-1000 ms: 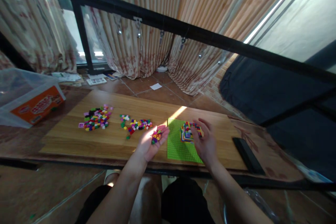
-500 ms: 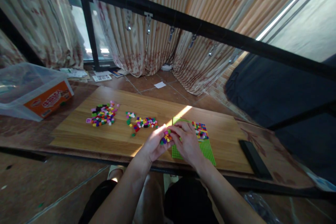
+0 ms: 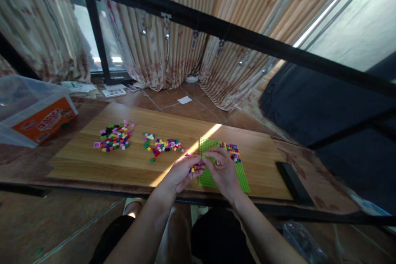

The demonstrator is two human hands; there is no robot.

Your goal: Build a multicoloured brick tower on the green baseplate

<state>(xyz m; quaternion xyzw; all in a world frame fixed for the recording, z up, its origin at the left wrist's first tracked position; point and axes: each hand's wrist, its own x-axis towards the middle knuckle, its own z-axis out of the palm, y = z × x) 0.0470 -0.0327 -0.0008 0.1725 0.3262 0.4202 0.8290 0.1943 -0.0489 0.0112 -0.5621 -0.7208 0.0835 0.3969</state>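
Note:
My left hand (image 3: 182, 174) is cupped around a handful of small toy bricks (image 3: 193, 168), yellow, orange and purple ones showing between the curled fingers. Its thumb and fingertips meet those of my right hand (image 3: 223, 170) at the left side of a green studded baseplate (image 3: 243, 178). The right thumb and forefinger are pinched together; whatever is between them is too small to make out. Rows of multicoloured bricks (image 3: 234, 152) cover the far right part of the baseplate, partly hidden by my right hand.
Loose bricks lie in a large pile (image 3: 116, 137) and a smaller spread group (image 3: 167, 145) on the wooden tabletop (image 3: 130, 171). A clear plastic box (image 3: 45, 121) with an orange label stands at the left. A long black object (image 3: 293, 183) lies at the right end.
The fingers of my left hand have curled over the bricks, so fewer of them show. My right fingers remain pinched beside the left fingertips. The camera view has shifted slightly.

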